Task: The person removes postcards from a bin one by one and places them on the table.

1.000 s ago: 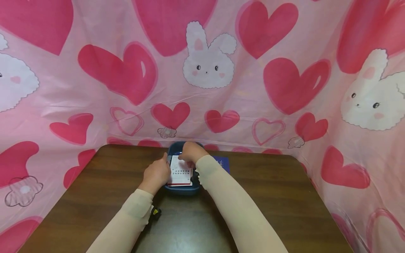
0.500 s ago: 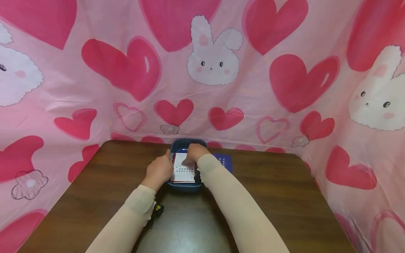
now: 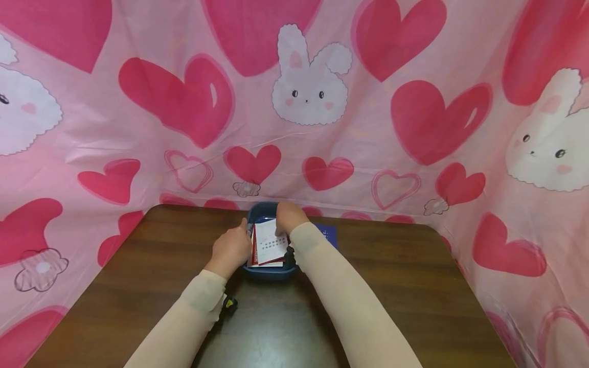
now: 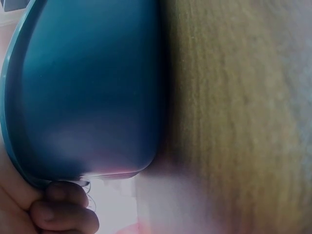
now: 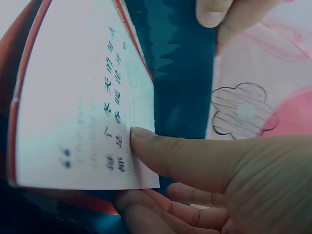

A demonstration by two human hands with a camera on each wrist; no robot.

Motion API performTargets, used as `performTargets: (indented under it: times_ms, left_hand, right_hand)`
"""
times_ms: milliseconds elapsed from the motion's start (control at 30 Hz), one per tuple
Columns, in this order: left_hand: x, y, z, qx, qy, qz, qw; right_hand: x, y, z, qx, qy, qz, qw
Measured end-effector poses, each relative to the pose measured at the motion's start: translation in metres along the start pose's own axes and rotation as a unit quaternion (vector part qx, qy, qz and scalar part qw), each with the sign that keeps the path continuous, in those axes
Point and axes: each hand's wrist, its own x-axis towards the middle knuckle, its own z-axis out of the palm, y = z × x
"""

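Note:
A dark blue plastic basin stands near the table's far edge with several white, red-edged cards in it. My left hand grips the basin's left rim, its fingers curled around the edge in the left wrist view. My right hand pinches a white printed card by its right side. Seen from the right wrist, the thumb lies on the printed face of this card and the fingers are behind it. The card is tilted, askew to the white card beneath it in the basin.
A blue sheet with white writing lies right of the basin, partly hidden by the right sleeve. Brown wooden table surrounds the basin. A pink heart-and-rabbit curtain hangs behind the far edge. Small black devices sit at both wrists.
The top card has turned and tilted away from the stack, uncovering the card under it. My right hand has shifted slightly right with it. My left hand stays on the rim.

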Motion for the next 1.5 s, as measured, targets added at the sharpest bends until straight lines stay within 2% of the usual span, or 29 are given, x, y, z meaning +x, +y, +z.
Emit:
performTargets:
  times_ms: [233, 400, 600, 833, 1133, 1333, 1400, 1500]
  left_hand:
    - [0.001, -0.002, 0.0, 0.002, -0.001, 0.001, 1.0]
    - [0.003, -0.001, 0.0, 0.006, -0.005, -0.002, 1.0]
    - [0.005, 0.0, 0.0, 0.019, -0.008, -0.005, 0.9998]
    - [0.006, 0.0, 0.001, 0.017, -0.007, -0.007, 0.9998]
    - [0.004, -0.001, 0.001, -0.004, -0.001, -0.009, 0.9999]
    - [0.004, 0.0, 0.002, -0.004, -0.001, -0.011, 0.9999]
    - [0.003, 0.0, 0.002, -0.004, -0.002, -0.013, 0.9999]
    - [0.003, -0.001, 0.002, -0.001, -0.001, -0.015, 0.9999]
  right_hand:
    - [0.003, -0.002, -0.008, -0.036, 0.017, -0.013, 0.999]
    - [0.007, 0.004, -0.013, 0.027, -0.017, -0.034, 0.999]
    - [0.011, 0.014, -0.025, 0.083, -0.047, -0.077, 0.992]
    - [0.01, 0.036, -0.032, 0.182, -0.04, -0.077, 0.98]
    - [-0.004, 0.09, -0.048, 0.288, -0.006, -0.053, 0.956]
    - [-0.012, 0.144, -0.057, 0.369, 0.005, -0.018, 0.929]
    - [-0.014, 0.162, -0.059, 0.381, 0.006, -0.004, 0.924]
    - [-0.016, 0.184, -0.059, 0.378, 0.004, 0.015, 0.926]
